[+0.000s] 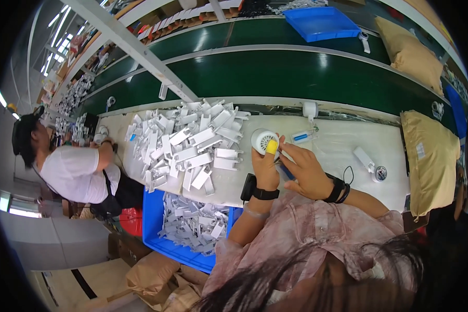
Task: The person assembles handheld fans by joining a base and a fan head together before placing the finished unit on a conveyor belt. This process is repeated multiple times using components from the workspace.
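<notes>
In the head view I see the left hand (pixel 266 174) above the counter (pixel 335 151), its grip pinching a round white piece (pixel 260 139) — a yellow cover (pixel 271 147) on the thumb overlaps the grille. The right hand (pixel 308 174) reaches the piece's edge, fingers extended; I cannot tell whether they press it. White parts (pixel 192 140) lie heaped leftward — a blue bin (pixel 152 216) sits below.
</notes>
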{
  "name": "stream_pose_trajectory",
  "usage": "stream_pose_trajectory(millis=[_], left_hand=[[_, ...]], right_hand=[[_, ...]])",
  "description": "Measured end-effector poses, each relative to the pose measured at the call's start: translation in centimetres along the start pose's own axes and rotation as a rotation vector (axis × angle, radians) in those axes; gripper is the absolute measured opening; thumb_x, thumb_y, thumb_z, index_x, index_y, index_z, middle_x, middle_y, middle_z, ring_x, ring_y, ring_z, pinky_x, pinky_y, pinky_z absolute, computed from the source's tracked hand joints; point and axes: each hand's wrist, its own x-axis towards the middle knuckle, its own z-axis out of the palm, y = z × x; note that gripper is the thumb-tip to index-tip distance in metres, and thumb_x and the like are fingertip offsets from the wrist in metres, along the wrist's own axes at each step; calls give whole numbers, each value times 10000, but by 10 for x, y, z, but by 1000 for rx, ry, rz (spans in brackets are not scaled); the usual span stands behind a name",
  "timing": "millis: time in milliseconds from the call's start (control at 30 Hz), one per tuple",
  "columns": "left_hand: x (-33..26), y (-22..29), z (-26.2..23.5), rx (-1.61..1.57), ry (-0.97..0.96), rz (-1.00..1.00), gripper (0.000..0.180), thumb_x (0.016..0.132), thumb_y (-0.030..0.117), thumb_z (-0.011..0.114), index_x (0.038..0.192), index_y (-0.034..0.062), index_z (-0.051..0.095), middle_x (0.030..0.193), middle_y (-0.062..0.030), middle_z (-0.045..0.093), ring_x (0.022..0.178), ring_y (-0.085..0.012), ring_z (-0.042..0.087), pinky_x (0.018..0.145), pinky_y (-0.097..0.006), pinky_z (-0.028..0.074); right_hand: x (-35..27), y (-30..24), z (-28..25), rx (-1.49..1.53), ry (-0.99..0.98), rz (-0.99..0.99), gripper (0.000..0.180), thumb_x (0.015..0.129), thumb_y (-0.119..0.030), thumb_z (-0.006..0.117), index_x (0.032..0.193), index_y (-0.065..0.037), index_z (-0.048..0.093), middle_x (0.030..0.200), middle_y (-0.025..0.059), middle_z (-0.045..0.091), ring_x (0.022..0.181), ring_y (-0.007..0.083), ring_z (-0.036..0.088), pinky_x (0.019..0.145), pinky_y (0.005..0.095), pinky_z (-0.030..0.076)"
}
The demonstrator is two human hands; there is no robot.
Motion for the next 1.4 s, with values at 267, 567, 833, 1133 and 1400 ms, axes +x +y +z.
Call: stream_pose_trajectory(millis=[267, 567, 833, 1133, 1400], left_hand=[[-14, 31, -79, -200, 291, 17, 444, 940, 246, 588, 1290, 26, 424, 1237, -182, 559, 1132, -306, 580, 929, -393, 501], [-50, 49, -163, -237, 585, 129, 501, 948, 317, 562, 1319, 11, 418, 1297, -181, 525, 1184, -292, 546, 992, -411, 463], [-36, 38, -238, -17, 772, 331, 452, 935, 243, 593, 1287, 9, 432, 1247, -173, 562, 1088, -317, 597, 916, -390, 510], [11, -5, -228, -120, 525, 88, 439, 906, 249, 637, 1274, 86, 461, 1182, -135, 595, 983, -276, 646, 773, -387, 548], [11, -23, -192, -55, 427, -121, 381, 910, 185, 626, 1243, 66, 484, 1105, -122, 630, 910, -264, 667, 700, -324, 528]], right_hand=[[64, 53, 55, 291, -23, 62, 406, 909, -331, 560, 1132, 8, 571, 1218, 209, 539, 1125, 371, 518, 940, 428, 418], [144, 66, 188, -52, -245, 230, 349, 788, -257, 673, 1063, -65, 576, 1040, 134, 573, 1005, 322, 543, 852, 433, 432], [210, 54, 206, -347, -163, -136, 774, 671, -423, 765, 1356, -217, 470, 1418, 126, 364, 1371, 360, 238, 1011, 661, 231], [179, 98, 171, -368, -504, -103, 857, 672, -482, 763, 1411, -250, 398, 1501, 145, 251, 1402, 355, 197, 972, 688, 284], [94, 105, 123, -363, -368, -128, 581, 702, -239, 746, 1253, -240, 562, 1405, 113, 413, 1389, 293, 274, 1078, 604, 225]])
